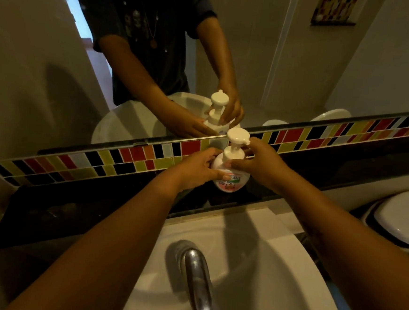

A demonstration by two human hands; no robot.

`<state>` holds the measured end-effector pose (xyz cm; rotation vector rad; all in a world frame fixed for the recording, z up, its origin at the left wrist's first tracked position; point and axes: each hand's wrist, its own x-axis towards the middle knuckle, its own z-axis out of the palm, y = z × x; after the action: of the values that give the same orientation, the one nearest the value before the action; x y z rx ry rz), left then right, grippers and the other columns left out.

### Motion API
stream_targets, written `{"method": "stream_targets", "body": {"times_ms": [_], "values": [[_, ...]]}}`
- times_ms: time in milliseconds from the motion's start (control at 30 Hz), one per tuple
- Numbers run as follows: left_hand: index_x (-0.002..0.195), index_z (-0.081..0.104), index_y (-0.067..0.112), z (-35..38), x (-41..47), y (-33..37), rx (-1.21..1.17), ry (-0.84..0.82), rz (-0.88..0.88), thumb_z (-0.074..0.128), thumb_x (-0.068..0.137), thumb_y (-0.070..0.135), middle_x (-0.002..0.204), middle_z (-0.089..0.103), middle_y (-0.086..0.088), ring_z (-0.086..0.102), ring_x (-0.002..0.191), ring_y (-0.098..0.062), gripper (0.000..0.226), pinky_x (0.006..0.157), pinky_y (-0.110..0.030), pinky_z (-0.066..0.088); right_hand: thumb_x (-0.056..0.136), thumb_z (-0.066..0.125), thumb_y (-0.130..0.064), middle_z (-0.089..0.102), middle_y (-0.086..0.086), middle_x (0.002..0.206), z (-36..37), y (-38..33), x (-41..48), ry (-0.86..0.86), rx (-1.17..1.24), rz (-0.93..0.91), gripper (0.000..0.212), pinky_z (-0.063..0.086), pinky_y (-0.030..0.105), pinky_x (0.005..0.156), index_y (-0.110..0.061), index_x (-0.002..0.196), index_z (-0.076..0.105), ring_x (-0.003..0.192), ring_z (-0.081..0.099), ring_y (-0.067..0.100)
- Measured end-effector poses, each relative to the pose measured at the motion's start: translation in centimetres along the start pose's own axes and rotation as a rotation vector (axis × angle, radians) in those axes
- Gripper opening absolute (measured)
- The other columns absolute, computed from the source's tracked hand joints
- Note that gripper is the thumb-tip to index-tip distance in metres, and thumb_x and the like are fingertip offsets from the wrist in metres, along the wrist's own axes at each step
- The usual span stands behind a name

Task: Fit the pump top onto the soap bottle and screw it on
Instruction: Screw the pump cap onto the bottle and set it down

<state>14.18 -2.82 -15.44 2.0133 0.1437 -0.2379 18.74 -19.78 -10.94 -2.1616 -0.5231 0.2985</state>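
Low light is washing out detail; label print on the soap bottle (230, 181) is illegible, and its neck is sitting hidden under the pump top (236, 142). White round bottle is standing upright on the dark surface (96, 210) behind the sink (263, 269), below the mirror (303, 64). Left hand (195, 168) is wrapping its fingers around the body; right hand (264, 164) is pinching the pump collar.
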Motion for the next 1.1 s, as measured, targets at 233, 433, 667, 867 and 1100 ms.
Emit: {"method": "stream_targets", "body": {"times_ms": [233,433,667,867,1100], "values": [[0.135,0.05,0.029,0.0,-0.1,-0.1,0.013,-0.004,0.01,0.076,0.083,0.025,0.137,0.061,-0.001,0.057,0.127,-0.023,0.059,0.104,-0.052,0.049,0.073,0.076,-0.028,0.049,0.009,0.123,2.7,1.0,-0.9,0.215,-0.04,-0.031,0.056,0.048,0.039,0.093,-0.016,0.121,0.051,0.116,0.052,0.026],[0.137,0.049,0.027,0.0,0.2,-0.2,0.009,-0.006,0.011,0.077,0.083,0.02,0.138,0.061,-0.001,0.058,0.126,-0.023,0.061,0.103,-0.051,0.05,0.077,0.072,-0.027,0.048,0.009,0.128,2.0,1.0,-1.2,0.179,-0.01,-0.038,0.053,0.047,0.036,0.091,-0.016,0.125,0.049,0.117,0.052,0.025],[0.132,0.052,0.029,-0.1,0.2,-0.2,-0.023,-0.015,0.002,0.079,0.081,0.024,0.135,0.063,0.001,0.06,0.123,-0.021,0.059,0.103,-0.049,0.05,0.082,0.067,-0.025,0.057,0.004,0.13,-0.3,0.4,-0.5,-0.061,0.001,-0.031,0.047,0.046,0.038,0.094,-0.019,0.127,0.054,0.119,0.053,0.022],[0.131,0.052,0.029,0.0,0.1,-0.1,-0.034,-0.014,0.006,0.079,0.081,0.022,0.135,0.063,0.001,0.059,0.124,-0.02,0.057,0.103,-0.047,0.051,0.079,0.07,-0.024,0.055,0.009,0.125,1.0,0.4,-0.4,0.088,-0.052,-0.038,0.052,0.045,0.034,0.088,-0.015,0.127,0.052,0.116,0.054,0.026],[0.131,0.052,0.029,0.0,0.1,-0.2,-0.032,-0.009,-0.003,0.079,0.08,0.021,0.135,0.063,0.0,0.059,0.125,-0.022,0.058,0.104,-0.05,0.05,0.081,0.068,-0.028,0.048,0.01,0.125,1.9,0.5,-0.8,0.152,-0.081,-0.023,0.049,0.044,0.034,0.089,-0.018,0.127,0.053,0.116,0.052,0.028]]}}
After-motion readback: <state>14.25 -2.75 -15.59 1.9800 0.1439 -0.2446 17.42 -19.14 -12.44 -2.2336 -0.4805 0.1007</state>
